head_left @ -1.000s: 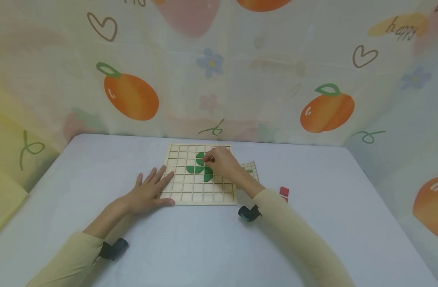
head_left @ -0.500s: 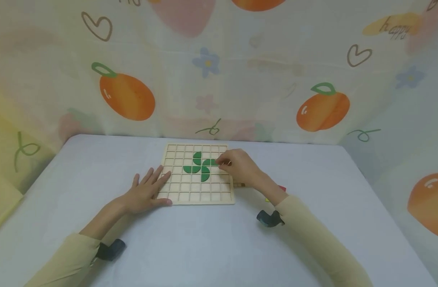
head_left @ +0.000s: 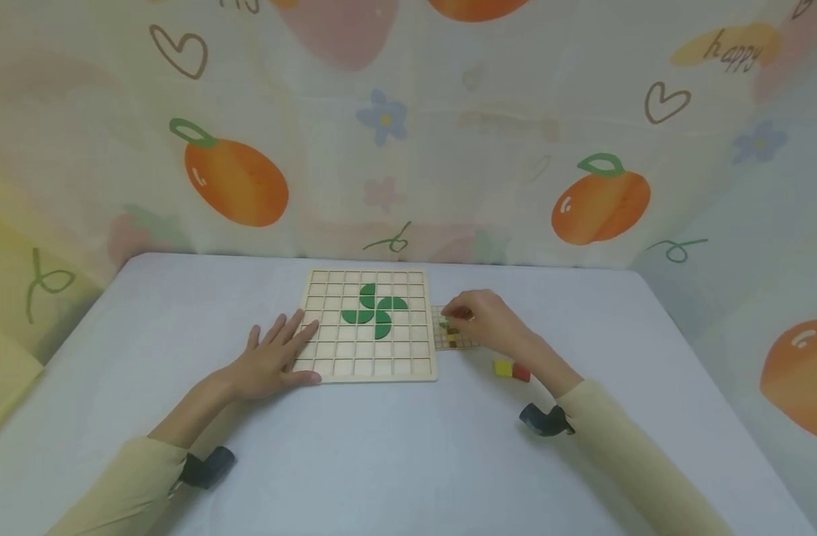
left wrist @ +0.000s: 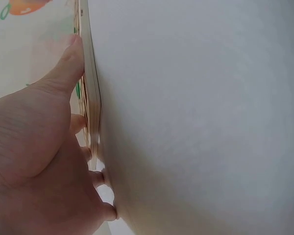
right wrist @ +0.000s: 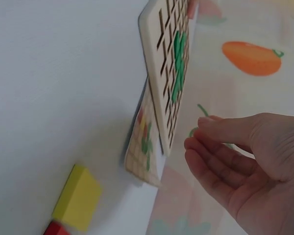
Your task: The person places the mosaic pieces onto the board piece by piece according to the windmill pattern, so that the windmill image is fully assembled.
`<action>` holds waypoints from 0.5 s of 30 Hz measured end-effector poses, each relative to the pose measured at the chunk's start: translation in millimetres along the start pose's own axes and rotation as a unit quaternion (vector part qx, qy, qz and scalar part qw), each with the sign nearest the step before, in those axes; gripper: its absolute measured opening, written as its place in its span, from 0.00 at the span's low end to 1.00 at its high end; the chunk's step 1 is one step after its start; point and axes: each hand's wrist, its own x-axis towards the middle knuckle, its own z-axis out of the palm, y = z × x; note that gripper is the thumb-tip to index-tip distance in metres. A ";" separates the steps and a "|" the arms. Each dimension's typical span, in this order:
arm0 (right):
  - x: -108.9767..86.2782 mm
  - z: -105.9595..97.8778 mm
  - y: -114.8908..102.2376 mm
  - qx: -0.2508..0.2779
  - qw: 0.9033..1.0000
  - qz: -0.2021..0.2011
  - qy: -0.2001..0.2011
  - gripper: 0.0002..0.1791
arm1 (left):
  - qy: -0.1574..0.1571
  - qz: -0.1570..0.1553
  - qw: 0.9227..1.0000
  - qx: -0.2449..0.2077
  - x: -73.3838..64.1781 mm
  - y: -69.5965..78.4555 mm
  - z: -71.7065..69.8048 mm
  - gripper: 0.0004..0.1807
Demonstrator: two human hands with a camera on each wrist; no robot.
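Observation:
A pale wooden grid board lies on the table, with green quarter-round tiles forming a pinwheel in its middle. My left hand rests with spread fingers on the board's left edge; in the left wrist view its thumb lies along the near side. My right hand is over a small printed pattern card at the board's right side, covering part of it. In the right wrist view, the right hand has thumb and fingertips close together, loosely bent, with no tile visible between them.
A yellow square tile and a red tile lie side by side on the white table, below the card. A curtain printed with oranges and hearts hangs behind the table.
My right hand has moved right from the board to above the card. Two green tiles at the pinwheel's right arm have come into sight. The left hand stays on the board's edge.

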 end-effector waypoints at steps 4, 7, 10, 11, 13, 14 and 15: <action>-9.3 -2.7 9.9 0.005 1.000 0.000 0.001 0.10 | -0.001 0.008 1.000 -0.004 0.6 -1.3 1.2 0.52; -14.6 -4.9 15.5 0.006 1.000 -0.001 0.000 0.10 | -0.003 0.008 1.000 -0.003 1.3 -2.9 2.7 0.52; -18.8 -7.4 19.9 0.003 1.000 -0.001 0.000 0.10 | -0.003 0.006 1.000 -0.004 1.0 -3.6 3.1 0.52; -20.2 -8.4 21.4 0.001 1.000 -0.001 0.000 0.10 | -0.003 0.006 1.000 -0.004 0.8 -3.4 3.0 0.52; -23.3 -10.0 25.3 -0.002 1.000 0.001 0.000 0.11 | -0.003 0.005 1.000 -0.005 0.3 -2.5 2.4 0.52; -25.0 -10.9 27.1 -0.003 1.000 0.003 -0.001 0.10 | -0.003 0.005 1.000 -0.006 0.1 -2.0 2.1 0.52; -26.9 -11.8 28.9 -0.004 1.000 0.003 -0.001 0.11 | -0.003 0.005 1.000 -0.007 -0.2 -1.3 1.7 0.52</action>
